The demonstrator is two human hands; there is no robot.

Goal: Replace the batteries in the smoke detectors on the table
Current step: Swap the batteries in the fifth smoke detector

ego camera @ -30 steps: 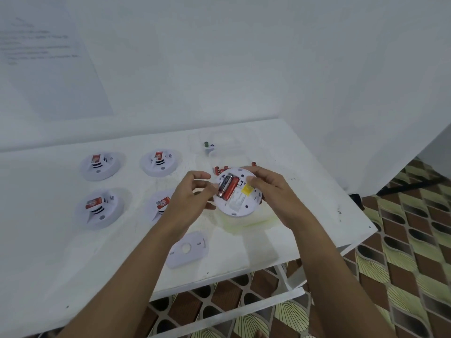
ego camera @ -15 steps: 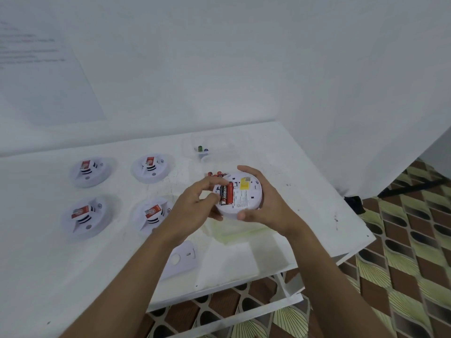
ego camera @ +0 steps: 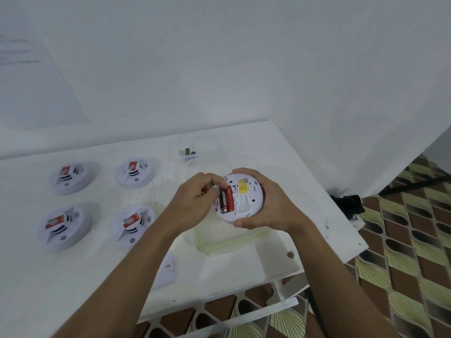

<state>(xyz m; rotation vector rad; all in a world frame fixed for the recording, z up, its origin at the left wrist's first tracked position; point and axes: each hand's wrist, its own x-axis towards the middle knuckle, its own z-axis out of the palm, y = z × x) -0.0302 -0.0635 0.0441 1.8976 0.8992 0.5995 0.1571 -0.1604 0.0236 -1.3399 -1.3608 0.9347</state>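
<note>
Compared with a second ago, the detector [ego camera: 245, 201] has turned in the hands so its yellow sticker now sits at the far right, and the batteries [ego camera: 226, 200] lie straight in their bay instead of slanting. The right hand [ego camera: 268, 206] has shifted from the top to the side. Its grip curls round the rim, thumb at the near edge and fingers at the far edge, holding the detector back-up above a clear tray [ego camera: 264, 231] with a greenish rim. The left hand [ego camera: 192, 203] has its grip bunched tight, fingertips pinching the far end of the batteries. The detector is a round, smooth white plastic disc with fine print. The batteries are glossy black-and-red cylinders marked EVEREADY. Four more round white detectors [ego camera: 64, 226] lie in two rows on the left of the white desk [ego camera: 280, 152].
</note>
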